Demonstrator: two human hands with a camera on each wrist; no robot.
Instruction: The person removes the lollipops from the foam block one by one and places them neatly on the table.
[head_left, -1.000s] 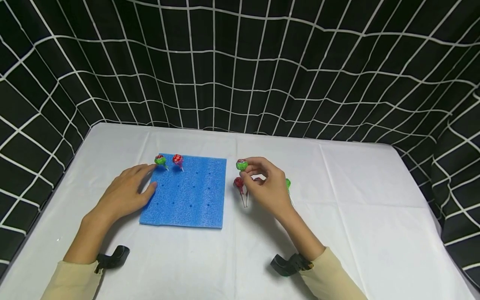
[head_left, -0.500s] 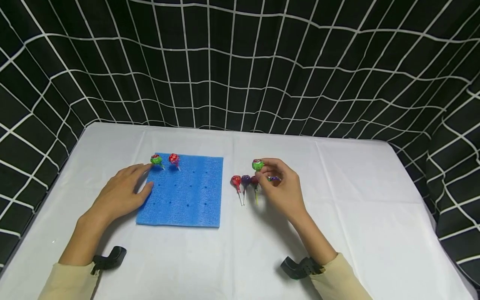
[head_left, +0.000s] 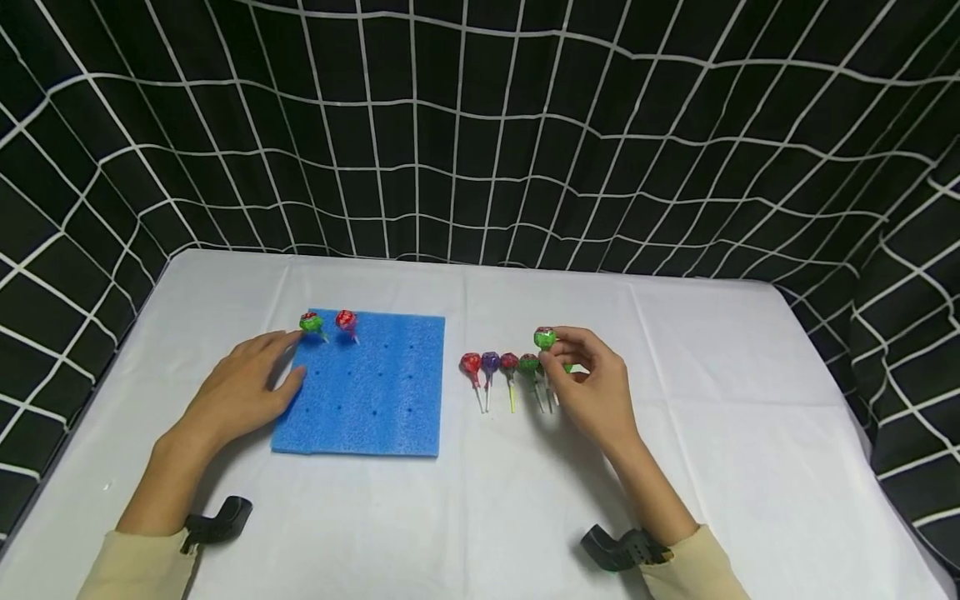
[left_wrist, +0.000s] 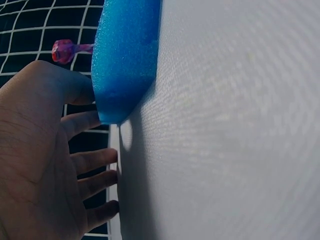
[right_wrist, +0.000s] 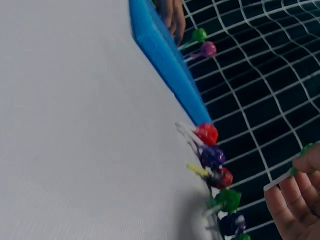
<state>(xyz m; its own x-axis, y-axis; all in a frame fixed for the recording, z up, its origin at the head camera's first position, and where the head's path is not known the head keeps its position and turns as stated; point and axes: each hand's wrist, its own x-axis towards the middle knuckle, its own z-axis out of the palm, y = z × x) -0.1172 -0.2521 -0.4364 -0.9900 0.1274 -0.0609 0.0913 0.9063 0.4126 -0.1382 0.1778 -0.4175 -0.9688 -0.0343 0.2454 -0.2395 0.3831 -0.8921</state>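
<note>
Behind the green lollipop (head_left: 545, 337), the right wrist view shows fingers (right_wrist: 295, 200) seemingly pinching its stick.

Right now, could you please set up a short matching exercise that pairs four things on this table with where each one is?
Things:
1. green lollipop
2. purple lollipop
3. red lollipop
4. left hand

Places:
A. standing in the blue foam board
B. resting at the foam board's left edge
C. held in the right hand's grip
D. lying in the row on the white tablecloth

Pairs: 1-C, 2-D, 3-A, 4-B
</note>
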